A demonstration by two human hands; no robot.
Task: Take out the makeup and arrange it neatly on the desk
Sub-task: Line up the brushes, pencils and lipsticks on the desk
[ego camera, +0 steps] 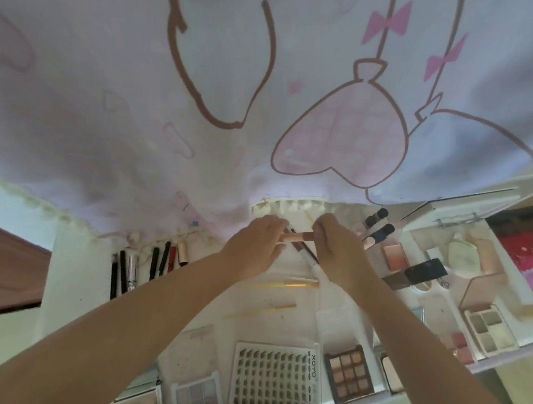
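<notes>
My left hand (pixel 257 238) and my right hand (pixel 338 245) meet at the far middle of the white desk (pixel 69 265). Together they grip a pink tube (pixel 297 236) held level between them. My right hand also holds a thin dark-and-white pencil (pixel 310 258) that slants down to the right. A row of black pencils and a silver tube (pixel 132 270) lies at the left. Two gold-tipped sticks (pixel 287 284) lie below my hands. Near me are a lash tray (pixel 275 383) and a brown eyeshadow palette (pixel 350 375).
An open white case (pixel 470 216) at the right holds a blush pan (pixel 394 256), a black compact (pixel 425 270), a grey palette (pixel 489 329) and dark-capped bottles (pixel 380 226). A cartoon-print curtain (pixel 236 86) hangs over the desk's far edge. More palettes (pixel 195 393) lie near me.
</notes>
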